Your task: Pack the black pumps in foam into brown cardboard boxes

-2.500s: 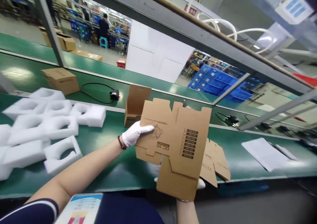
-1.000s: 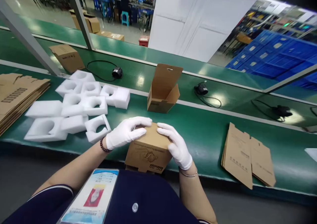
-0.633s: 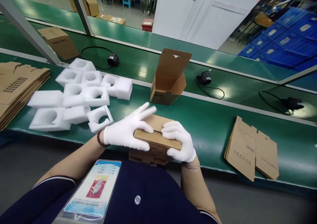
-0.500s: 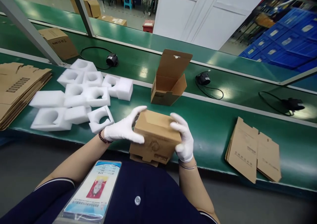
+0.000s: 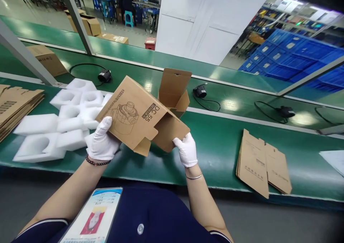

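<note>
A brown cardboard box [image 5: 131, 116] is held tilted above the green bench, its printed side with "DC 55" and a pump-like drawing facing me. My left hand [image 5: 103, 142], in a white glove, grips its closed left end, thumb on the printed face. With the fingers of my gloved right hand [image 5: 186, 148] I pinch the long end flap at the open right end. Just behind stands another cardboard box [image 5: 173, 89], upright with its lid raised. White foam blocks [image 5: 67, 110] with round cut-outs lie to the left, partly hidden by the held box.
Flattened cartons [image 5: 262, 164] lie at the bench's right front, and a carton stack [image 5: 17, 107] at far left. Black corded devices [image 5: 200, 91] sit on the conveyor [image 5: 150, 83] behind. Metal posts [image 5: 77, 19] rise at the back. Blue crates [image 5: 292, 60] are stacked beyond.
The box in my hands has been raised and turned, so its open end now points right. My right hand has moved from its side to the end flap. The camera view has shifted.
</note>
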Demonstrator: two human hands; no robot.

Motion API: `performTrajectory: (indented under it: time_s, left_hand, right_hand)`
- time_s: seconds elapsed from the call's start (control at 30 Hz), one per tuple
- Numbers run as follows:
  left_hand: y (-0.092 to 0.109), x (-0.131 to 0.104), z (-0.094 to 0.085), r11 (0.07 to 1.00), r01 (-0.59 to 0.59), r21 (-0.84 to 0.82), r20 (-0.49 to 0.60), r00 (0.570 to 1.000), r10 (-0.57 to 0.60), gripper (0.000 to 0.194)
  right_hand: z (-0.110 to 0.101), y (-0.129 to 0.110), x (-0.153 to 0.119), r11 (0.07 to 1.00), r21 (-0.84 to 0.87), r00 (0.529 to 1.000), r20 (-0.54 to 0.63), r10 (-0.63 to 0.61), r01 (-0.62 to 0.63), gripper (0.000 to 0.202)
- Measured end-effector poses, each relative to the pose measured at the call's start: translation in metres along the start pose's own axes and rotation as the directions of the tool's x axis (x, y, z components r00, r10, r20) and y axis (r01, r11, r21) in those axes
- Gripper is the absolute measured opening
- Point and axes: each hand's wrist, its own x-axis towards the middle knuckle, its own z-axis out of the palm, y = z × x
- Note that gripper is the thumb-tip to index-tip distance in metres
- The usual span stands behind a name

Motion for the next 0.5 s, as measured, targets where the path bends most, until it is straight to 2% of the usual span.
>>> performTrajectory:
  time_s: [0.07,0.1,0.13,0.17,0.2,0.23,0.27,0.3,0.37,0.4,0.43,0.5]
  left_hand:
    - [0.000,-0.002,0.000,0.999,0.043,0.008,-0.023,0.999,-0.043,0.041]
    - [0.001,-0.002,0.001,0.999,0.049,0.007,-0.039,0.998,-0.049,0.041]
    - [0.002,-0.002,0.001,0.999,0.041,0.004,-0.057,0.998,-0.041,0.040]
    - [0.003,-0.002,0.001,1.000,0.024,-0.001,-0.074,0.997,-0.024,0.039]
    - [0.003,-0.002,0.001,1.000,0.002,-0.007,-0.087,0.996,-0.003,0.039]
    - [0.003,-0.003,0.000,1.000,-0.022,-0.012,-0.093,0.995,0.021,0.038]
    - [0.003,-0.004,0.001,0.999,-0.046,-0.015,-0.093,0.995,0.044,0.038]
    - [0.003,-0.005,0.001,0.998,-0.068,-0.019,-0.089,0.994,0.066,0.039]
    - [0.001,-0.006,0.003,0.992,-0.119,-0.036,-0.074,0.990,0.116,0.040]
    - [0.000,-0.006,0.004,0.988,-0.145,-0.048,-0.064,0.988,0.142,0.040]
    - [-0.001,-0.005,0.006,0.984,-0.165,-0.064,-0.053,0.985,0.162,0.040]
    - [-0.003,-0.003,0.009,0.979,-0.182,-0.094,-0.033,0.983,0.180,0.040]
  right_hand:
    - [-0.011,-0.002,0.002,1.000,-0.017,1.000,0.005,0.004,-0.004,0.056]
    - [-0.019,-0.007,0.003,0.998,-0.045,0.997,0.071,0.035,-0.032,0.051]
    - [-0.031,-0.013,0.004,0.993,-0.102,0.977,0.194,0.085,-0.066,0.042]
    - [-0.044,-0.021,0.005,0.979,-0.187,0.926,0.349,0.146,-0.083,0.033]
    - [-0.057,-0.030,0.006,0.957,-0.283,0.843,0.497,0.208,-0.069,0.025]
    - [-0.071,-0.038,0.008,0.932,-0.361,0.764,0.593,0.254,-0.030,0.022]
    - [-0.083,-0.046,0.010,0.914,-0.405,0.732,0.628,0.265,0.016,0.021]
    - [-0.093,-0.053,0.013,0.907,-0.419,0.758,0.608,0.238,0.051,0.021]
    - [-0.104,-0.059,0.019,0.915,-0.395,0.894,0.435,0.110,0.080,0.020]
    - [-0.104,-0.059,0.022,0.929,-0.360,0.940,0.339,0.044,0.086,0.020]
    - [-0.101,-0.056,0.023,0.947,-0.306,0.960,0.280,-0.005,0.094,0.023]
    - [-0.087,-0.046,0.023,0.986,-0.141,0.953,0.301,-0.043,0.089,0.037]
